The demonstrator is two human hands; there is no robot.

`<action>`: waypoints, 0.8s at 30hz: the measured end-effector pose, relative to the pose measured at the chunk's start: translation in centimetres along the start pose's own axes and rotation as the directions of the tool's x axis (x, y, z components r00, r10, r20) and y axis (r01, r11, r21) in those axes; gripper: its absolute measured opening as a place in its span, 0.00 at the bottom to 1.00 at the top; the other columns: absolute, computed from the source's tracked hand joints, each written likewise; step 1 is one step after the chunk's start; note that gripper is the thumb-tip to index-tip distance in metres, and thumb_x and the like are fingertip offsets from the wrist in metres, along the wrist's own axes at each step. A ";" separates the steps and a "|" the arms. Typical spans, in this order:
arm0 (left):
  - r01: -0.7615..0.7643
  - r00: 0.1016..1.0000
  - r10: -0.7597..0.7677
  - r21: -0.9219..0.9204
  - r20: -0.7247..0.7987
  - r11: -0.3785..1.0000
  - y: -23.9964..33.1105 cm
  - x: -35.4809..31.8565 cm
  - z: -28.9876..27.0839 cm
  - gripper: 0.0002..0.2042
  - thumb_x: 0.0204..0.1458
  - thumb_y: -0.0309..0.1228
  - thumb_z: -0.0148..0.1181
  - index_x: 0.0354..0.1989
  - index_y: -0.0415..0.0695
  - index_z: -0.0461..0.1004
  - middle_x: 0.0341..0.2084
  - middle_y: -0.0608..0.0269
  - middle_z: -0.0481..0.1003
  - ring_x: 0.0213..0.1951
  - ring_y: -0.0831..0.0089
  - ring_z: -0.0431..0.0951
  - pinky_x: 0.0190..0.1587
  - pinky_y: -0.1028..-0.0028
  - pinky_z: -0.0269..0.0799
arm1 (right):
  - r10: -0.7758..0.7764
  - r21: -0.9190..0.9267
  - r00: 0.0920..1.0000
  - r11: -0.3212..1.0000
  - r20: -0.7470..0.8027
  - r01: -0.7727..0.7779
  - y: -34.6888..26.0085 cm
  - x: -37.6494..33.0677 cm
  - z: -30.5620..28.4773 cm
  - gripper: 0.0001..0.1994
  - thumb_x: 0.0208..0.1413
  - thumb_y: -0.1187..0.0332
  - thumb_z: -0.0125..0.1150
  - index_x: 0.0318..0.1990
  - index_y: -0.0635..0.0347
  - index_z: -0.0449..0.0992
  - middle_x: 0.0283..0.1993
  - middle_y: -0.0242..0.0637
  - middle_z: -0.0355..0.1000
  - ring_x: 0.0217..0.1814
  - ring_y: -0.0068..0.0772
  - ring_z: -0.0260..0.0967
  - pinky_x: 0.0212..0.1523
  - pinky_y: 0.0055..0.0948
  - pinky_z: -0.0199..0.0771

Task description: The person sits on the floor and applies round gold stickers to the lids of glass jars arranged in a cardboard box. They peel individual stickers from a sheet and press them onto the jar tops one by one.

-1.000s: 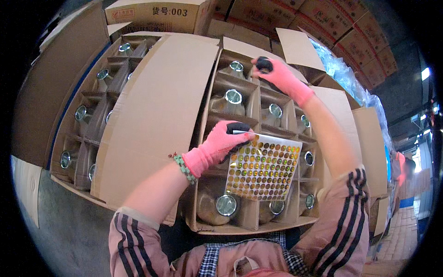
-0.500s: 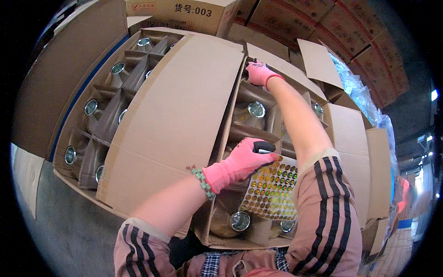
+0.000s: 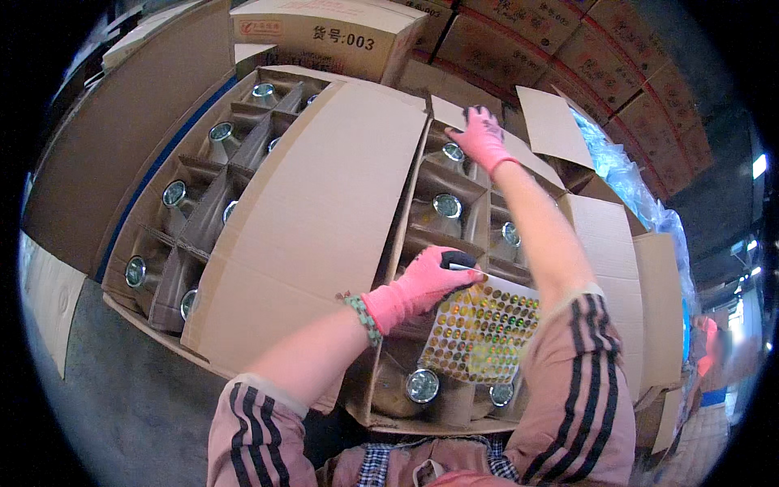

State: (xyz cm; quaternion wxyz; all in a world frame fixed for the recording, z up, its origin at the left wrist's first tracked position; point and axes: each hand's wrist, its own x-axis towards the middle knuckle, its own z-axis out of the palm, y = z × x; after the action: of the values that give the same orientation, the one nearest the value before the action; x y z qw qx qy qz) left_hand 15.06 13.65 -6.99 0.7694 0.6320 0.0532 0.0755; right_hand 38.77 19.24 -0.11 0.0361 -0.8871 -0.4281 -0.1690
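My left hand (image 3: pixel 423 284), in a pink glove with dark fingertips, pinches the edge of a white sheet of round gold shiny stickers (image 3: pixel 479 329). The sheet hangs tilted over the near part of an open cardboard box (image 3: pixel 479 424). Farther off, my right hand (image 3: pixel 484 140), gloved alike, is open with fingers apart over the box's far end. Just below it stands a bottle-like vessel with a silvery round mouth (image 3: pixel 453 152). Another such vessel (image 3: pixel 446 206) is in the compartment nearer to me, and one more (image 3: pixel 422 385) is at the near end.
A second divided box (image 3: pixel 150 325) on the left holds several similar vessels, partly covered by a broad cardboard flap (image 3: pixel 312 219). Closed cartons (image 3: pixel 324 36) stand behind. Raised flaps (image 3: pixel 604 243) and clear plastic wrap (image 3: pixel 621 162) are on the right.
My right hand has risen from the box's far left corner, moved slightly right and spread its fingers. A vessel mouth now shows below it. The left hand still holds the sticker sheet.
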 end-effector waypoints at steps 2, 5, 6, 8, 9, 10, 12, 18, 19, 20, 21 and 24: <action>0.012 1.000 -0.015 -0.182 -0.012 0.983 -0.7 0.2 0.4 0.10 0.43 0.32 0.62 0.31 0.40 0.75 0.24 0.70 0.73 0.28 0.84 0.69 0.33 0.82 0.66 | -0.077 0.198 0.997 0.977 -0.017 0.079 2.4 -2.6 -3.9 0.27 0.42 0.52 0.61 0.45 0.63 0.67 0.47 0.49 0.63 0.53 0.48 0.59 0.52 0.38 0.61; 0.017 1.000 -0.019 -0.258 -0.007 0.966 -0.4 -0.4 -0.3 0.09 0.43 0.32 0.62 0.30 0.40 0.75 0.24 0.70 0.73 0.28 0.84 0.69 0.33 0.82 0.66 | -0.177 0.345 0.972 0.912 -0.154 0.220 3.4 -11.9 -10.6 0.24 0.45 0.58 0.59 0.45 0.65 0.66 0.46 0.49 0.64 0.51 0.50 0.60 0.52 0.40 0.60; 0.028 0.999 -0.031 -0.221 -0.008 0.975 0.0 -0.8 -0.2 0.09 0.43 0.32 0.62 0.30 0.40 0.75 0.24 0.70 0.73 0.28 0.84 0.69 0.33 0.81 0.66 | -0.213 0.181 0.915 0.941 -0.344 0.287 4.6 -16.0 -11.4 0.26 0.43 0.61 0.61 0.48 0.65 0.64 0.48 0.48 0.64 0.54 0.51 0.58 0.53 0.40 0.58; 0.041 0.999 -0.040 -0.146 0.013 0.988 1.2 -0.8 0.2 0.09 0.43 0.32 0.61 0.30 0.40 0.75 0.24 0.70 0.73 0.28 0.84 0.69 0.34 0.81 0.66 | -0.187 0.088 0.956 0.973 -0.225 0.211 6.6 -25.4 -15.1 0.29 0.42 0.66 0.62 0.53 0.64 0.60 0.56 0.49 0.58 0.60 0.54 0.50 0.57 0.46 0.52; 0.042 0.999 -0.043 -0.134 -0.003 0.990 1.0 -0.9 0.2 0.09 0.44 0.32 0.61 0.31 0.40 0.75 0.25 0.70 0.73 0.30 0.83 0.70 0.36 0.81 0.66 | -0.153 0.108 0.970 0.979 -0.191 0.176 7.0 -29.9 -15.9 0.28 0.42 0.67 0.61 0.52 0.64 0.60 0.57 0.49 0.56 0.61 0.56 0.49 0.58 0.49 0.50; 0.020 1.000 -0.021 -0.150 -0.003 0.988 1.0 -0.5 0.5 0.09 0.44 0.32 0.61 0.31 0.40 0.74 0.26 0.69 0.73 0.31 0.83 0.70 0.37 0.81 0.66 | -0.064 0.071 0.990 0.995 -0.124 0.074 8.0 -34.2 -16.6 0.28 0.40 0.68 0.62 0.51 0.65 0.61 0.56 0.49 0.57 0.61 0.55 0.49 0.58 0.50 0.49; -0.011 0.999 0.005 -0.161 -0.036 0.987 0.6 -0.3 0.4 0.09 0.44 0.31 0.60 0.32 0.40 0.74 0.27 0.69 0.73 0.32 0.83 0.70 0.38 0.80 0.66 | 0.137 0.196 0.990 0.973 -0.045 -0.125 8.6 -41.0 -17.0 0.23 0.39 0.72 0.61 0.46 0.66 0.64 0.51 0.48 0.61 0.56 0.53 0.54 0.57 0.45 0.52; -0.025 0.976 -0.057 -0.364 -0.212 0.931 2.2 -1.9 -1.0 0.13 0.44 0.35 0.60 0.34 0.40 0.74 0.26 0.66 0.74 0.24 0.77 0.73 0.29 0.77 0.71 | 0.336 0.437 0.942 0.849 -0.015 -0.296 7.5 -48.3 -17.5 0.17 0.41 0.75 0.58 0.41 0.64 0.65 0.50 0.46 0.61 0.56 0.50 0.55 0.57 0.42 0.53; 0.021 0.969 -0.097 -0.316 -0.227 0.949 4.1 -3.1 -1.3 0.11 0.44 0.33 0.60 0.33 0.40 0.74 0.26 0.65 0.74 0.26 0.77 0.73 0.30 0.77 0.71 | 0.300 0.427 0.953 0.868 -0.041 -0.255 7.2 -48.0 -17.2 0.18 0.40 0.74 0.58 0.42 0.64 0.65 0.50 0.46 0.61 0.56 0.51 0.54 0.56 0.44 0.52; 0.068 0.963 -0.136 -0.279 -0.233 0.958 6.3 -4.7 -1.6 0.09 0.44 0.32 0.60 0.31 0.41 0.74 0.26 0.65 0.74 0.27 0.76 0.73 0.31 0.76 0.71 | 0.266 0.401 0.962 0.890 -0.068 -0.217 6.8 -47.6 -17.4 0.19 0.39 0.73 0.59 0.42 0.64 0.65 0.51 0.46 0.61 0.57 0.52 0.54 0.56 0.45 0.52; -0.014 0.982 -0.057 -0.374 -0.178 0.927 7.6 -6.1 -1.8 0.09 0.45 0.33 0.59 0.31 0.40 0.74 0.28 0.63 0.73 0.30 0.75 0.74 0.34 0.75 0.71 | 0.278 0.422 0.959 0.877 -0.057 -0.229 6.6 -47.4 -17.9 0.19 0.39 0.72 0.59 0.42 0.64 0.65 0.51 0.46 0.60 0.58 0.52 0.52 0.57 0.46 0.50; -0.163 0.945 0.036 -0.374 -0.324 0.913 11.5 -13.0 -3.8 0.11 0.47 0.32 0.55 0.35 0.39 0.71 0.29 0.62 0.72 0.32 0.72 0.73 0.36 0.73 0.71 | 0.236 0.512 0.968 0.844 -0.089 -0.158 7.0 -47.2 -17.9 0.19 0.39 0.72 0.59 0.42 0.63 0.65 0.52 0.46 0.60 0.58 0.52 0.52 0.57 0.47 0.49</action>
State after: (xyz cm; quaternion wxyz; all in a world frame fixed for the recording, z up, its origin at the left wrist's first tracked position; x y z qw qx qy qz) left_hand 1.08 17.16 3.38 0.8583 0.4453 0.1245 0.2226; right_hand 12.11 -24.17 1.61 0.3139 -0.8714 -0.3597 -0.1130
